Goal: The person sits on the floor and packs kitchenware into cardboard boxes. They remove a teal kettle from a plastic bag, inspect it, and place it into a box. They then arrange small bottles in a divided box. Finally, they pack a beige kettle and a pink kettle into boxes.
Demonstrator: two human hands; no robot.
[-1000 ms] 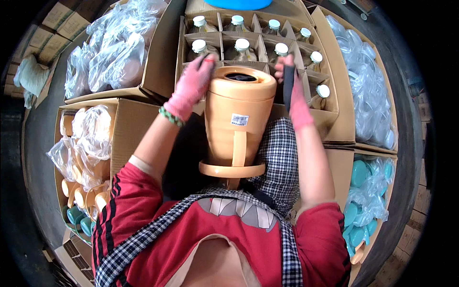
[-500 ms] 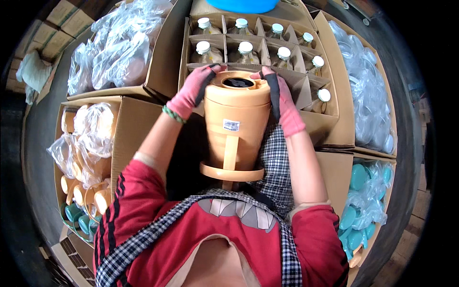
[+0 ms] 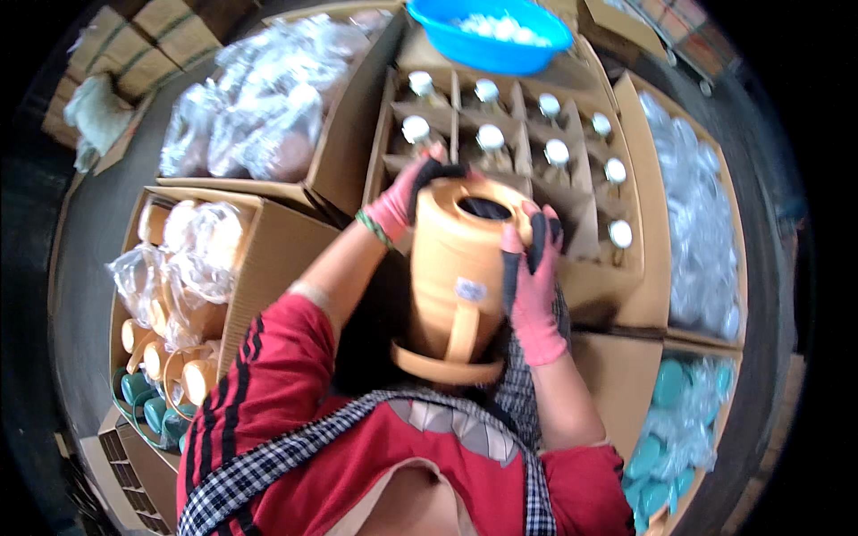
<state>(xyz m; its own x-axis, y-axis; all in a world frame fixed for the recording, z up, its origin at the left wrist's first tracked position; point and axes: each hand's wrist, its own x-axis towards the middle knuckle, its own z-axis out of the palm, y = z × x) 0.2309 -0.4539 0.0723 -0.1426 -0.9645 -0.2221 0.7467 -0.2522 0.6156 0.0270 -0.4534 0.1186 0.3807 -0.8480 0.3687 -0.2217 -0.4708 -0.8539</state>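
An orange plastic jug body point(image 3: 460, 286) with a handle and an open dark mouth rests upright against my lap. My left hand point(image 3: 404, 198), in a pink and black glove, grips its upper left rim. My right hand point(image 3: 534, 288), gloved the same way, clasps its right side just below the mouth. Right behind the jug stands a cardboard box with dividers point(image 3: 626, 268) that holds several white-capped bottles point(image 3: 490, 138).
A blue basin point(image 3: 487, 40) with white caps sits at the far end. Cartons of bagged orange parts point(image 3: 250, 125) and jugs point(image 3: 179, 295) lie to my left; clear bagged pieces point(image 3: 693, 232) and teal lids point(image 3: 675, 420) fill cartons on the right.
The jug has come lower and nearer to my body and tilted slightly. My right hand slid down its right side; my left hand stayed at the rim.
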